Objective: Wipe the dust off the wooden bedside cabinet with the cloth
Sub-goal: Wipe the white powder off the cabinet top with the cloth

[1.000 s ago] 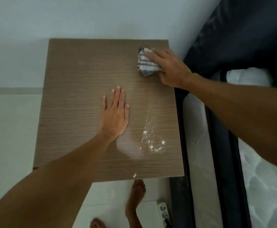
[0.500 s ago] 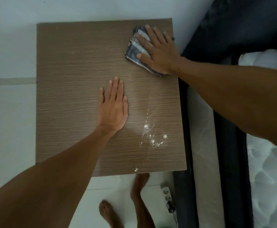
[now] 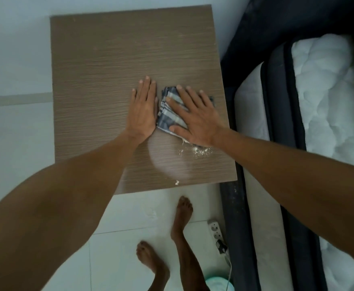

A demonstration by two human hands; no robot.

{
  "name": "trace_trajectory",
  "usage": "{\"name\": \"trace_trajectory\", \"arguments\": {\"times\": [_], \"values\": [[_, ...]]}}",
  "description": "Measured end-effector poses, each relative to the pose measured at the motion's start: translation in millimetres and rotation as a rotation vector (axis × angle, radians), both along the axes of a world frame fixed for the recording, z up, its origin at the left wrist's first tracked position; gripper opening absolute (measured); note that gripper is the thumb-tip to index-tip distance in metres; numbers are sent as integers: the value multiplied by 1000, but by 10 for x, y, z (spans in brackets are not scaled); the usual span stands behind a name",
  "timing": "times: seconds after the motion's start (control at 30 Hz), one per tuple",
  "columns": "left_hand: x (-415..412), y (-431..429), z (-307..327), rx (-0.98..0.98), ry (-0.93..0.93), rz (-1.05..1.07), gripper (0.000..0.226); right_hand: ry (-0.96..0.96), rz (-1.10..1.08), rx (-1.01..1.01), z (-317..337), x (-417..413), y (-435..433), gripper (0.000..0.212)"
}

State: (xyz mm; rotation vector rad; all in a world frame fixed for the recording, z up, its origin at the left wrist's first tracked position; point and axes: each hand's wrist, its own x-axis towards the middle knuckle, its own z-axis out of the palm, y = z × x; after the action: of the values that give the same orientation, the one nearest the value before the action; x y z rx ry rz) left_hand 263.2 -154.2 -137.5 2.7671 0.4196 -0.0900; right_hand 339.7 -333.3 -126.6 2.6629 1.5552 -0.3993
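Observation:
The brown wooden bedside cabinet top [image 3: 113, 59] fills the upper middle of the view. My right hand [image 3: 195, 118] presses flat, fingers spread, on a folded blue-and-white checked cloth [image 3: 168, 118] near the right side of the top. My left hand [image 3: 143, 108] lies flat on the wood, palm down, touching the cloth's left edge. White dust crumbs [image 3: 199, 152] lie just below my right wrist, and a pale smear of dust [image 3: 167, 164] spreads toward the near edge. One small white speck [image 3: 176, 182] sits at the front edge.
A bed with a dark frame [image 3: 277, 101] and white mattress [image 3: 323, 97] stands close against the cabinet's right side. White wall is behind. On the white tiled floor are my bare feet [image 3: 182, 215], a power strip [image 3: 215, 229] with a cable, and a teal object [image 3: 218, 284].
My right hand slid the cloth from the far right corner toward me, down to the middle right beside my left hand, just above the dust crumbs. The left hand stayed flat.

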Motion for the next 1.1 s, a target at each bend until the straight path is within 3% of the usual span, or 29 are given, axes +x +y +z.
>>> {"name": "trace_trajectory", "arguments": {"times": [0.4, 0.7, 0.93, 1.1], "values": [[-702, -102, 121, -3, 54, -96, 52, 28, -24, 69, -30, -1301, -299, 77], [-1102, -153, 153, 38, 72, -157, 53, -29, 145, 120, -51, -1835, -555, 95], [-1098, -320, 241, 2, 132, -160, 54, 54, 391, 95, 150, -1811, -805, 90], [-842, -478, 313, -8, 136, -169, 55, 3, 309, 85, 419, -1149, -875, 87]]}}
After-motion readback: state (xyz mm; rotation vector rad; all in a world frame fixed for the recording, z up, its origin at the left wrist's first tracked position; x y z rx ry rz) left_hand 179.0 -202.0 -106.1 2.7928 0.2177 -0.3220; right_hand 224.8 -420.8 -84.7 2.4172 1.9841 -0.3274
